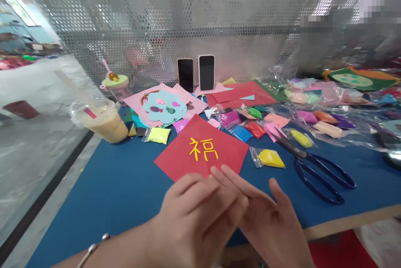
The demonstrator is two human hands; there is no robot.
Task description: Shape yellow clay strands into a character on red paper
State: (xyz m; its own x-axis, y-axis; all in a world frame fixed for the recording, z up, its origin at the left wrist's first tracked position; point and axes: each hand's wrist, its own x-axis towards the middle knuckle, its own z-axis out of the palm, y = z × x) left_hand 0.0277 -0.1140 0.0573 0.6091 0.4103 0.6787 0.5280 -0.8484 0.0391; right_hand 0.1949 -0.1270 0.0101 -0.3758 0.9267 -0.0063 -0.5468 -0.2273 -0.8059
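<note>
The red paper square (200, 168) lies on the blue table (119, 192), just beyond the person's hands, a yellow character (210, 150) across it. The left hand (197, 213) bends its fingers against the right hand (272, 222), whose palm is spread; from here I can't tell whether the left grip holds anything. Rightward lie a yellow packet (272, 158) and scissors (300, 154); behind, two phones (206, 73) stand near a perforated panel (150, 21).

Matt red paper (178, 159), smooth blue tabletop (125, 201), perforated glossy metal panel (150, 46), clear plastic cup (105, 123)
</note>
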